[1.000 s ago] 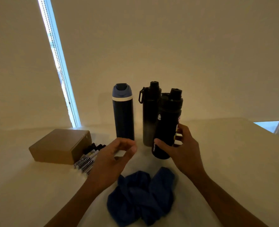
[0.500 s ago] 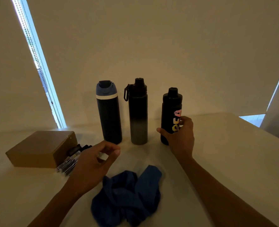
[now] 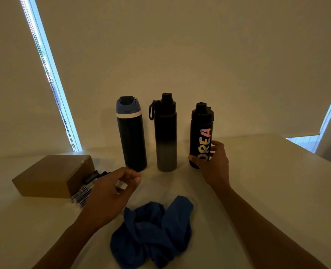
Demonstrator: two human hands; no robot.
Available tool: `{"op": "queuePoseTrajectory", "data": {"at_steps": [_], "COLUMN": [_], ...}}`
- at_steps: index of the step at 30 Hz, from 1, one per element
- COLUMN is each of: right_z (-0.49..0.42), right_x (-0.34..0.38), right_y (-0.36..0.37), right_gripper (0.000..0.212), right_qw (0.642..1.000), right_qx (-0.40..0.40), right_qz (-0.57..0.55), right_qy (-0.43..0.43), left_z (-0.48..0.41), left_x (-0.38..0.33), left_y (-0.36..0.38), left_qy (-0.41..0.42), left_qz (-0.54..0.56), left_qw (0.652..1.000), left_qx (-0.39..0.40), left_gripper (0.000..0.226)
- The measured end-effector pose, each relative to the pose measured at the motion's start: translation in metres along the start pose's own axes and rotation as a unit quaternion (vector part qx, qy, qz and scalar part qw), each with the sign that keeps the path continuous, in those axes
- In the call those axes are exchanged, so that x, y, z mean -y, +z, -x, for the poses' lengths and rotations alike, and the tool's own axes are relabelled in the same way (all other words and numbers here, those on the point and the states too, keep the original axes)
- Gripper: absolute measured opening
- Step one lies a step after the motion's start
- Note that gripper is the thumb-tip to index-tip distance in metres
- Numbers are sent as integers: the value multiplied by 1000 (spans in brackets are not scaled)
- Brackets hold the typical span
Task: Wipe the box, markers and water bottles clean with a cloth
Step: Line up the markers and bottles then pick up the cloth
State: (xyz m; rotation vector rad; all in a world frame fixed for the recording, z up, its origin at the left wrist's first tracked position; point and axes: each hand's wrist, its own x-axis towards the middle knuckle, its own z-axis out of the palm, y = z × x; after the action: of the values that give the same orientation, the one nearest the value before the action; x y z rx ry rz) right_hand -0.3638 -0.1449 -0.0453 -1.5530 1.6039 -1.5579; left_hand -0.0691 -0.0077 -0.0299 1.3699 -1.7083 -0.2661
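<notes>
Nearest us the blue cloth (image 3: 153, 230) lies unheld on the desk (image 3: 267, 181), our left hand (image 3: 110, 193) hovers loosely curled and empty near the markers (image 3: 87, 187) and box (image 3: 50, 175), and our right hand (image 3: 213, 166) grips the lettered bottle (image 3: 200, 133) farther back, so we judge the wiping unstarted.

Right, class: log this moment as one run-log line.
right hand grips lettered black bottle | left hand loosely curled, holds nothing | blue cloth lies on table, untouched | wiping not begun
</notes>
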Motion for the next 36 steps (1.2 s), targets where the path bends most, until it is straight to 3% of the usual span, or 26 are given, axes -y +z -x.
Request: {"op": "queuePoseTrajectory", "data": {"at_steps": [9,16,19,22,31,36], "right_z": [6,23,40,61,105,123], "right_x": [-4,8,21,39,89,112], "right_y": [-7,-11,-7,3,48,75], "right_gripper": [89,38,23,17,28,36], "right_qw": [1000,993,990,982,927,901], "right_qx": [-19,-35,32,121,314,364], "right_qz": [13,72,70,63,64,61], "right_qy": [-2,-88,-115,-132,-194,-228], "left_z": [-2,-4,-1,2,19,19], "left_x": [17,25,26,38,52,80], "left_y": [-2,-7,-16,-33,-69,-100], "left_qy": [1,9,-5,-22,-45,-47], "left_qz": [-12,-36,-34,-33,-37,-202], "left_qw": [1000,999,999,998,994,971], "left_qx": [-15,-23,-28,-43,-87,-123], "left_gripper": [10,15,27,14,23,34]}}
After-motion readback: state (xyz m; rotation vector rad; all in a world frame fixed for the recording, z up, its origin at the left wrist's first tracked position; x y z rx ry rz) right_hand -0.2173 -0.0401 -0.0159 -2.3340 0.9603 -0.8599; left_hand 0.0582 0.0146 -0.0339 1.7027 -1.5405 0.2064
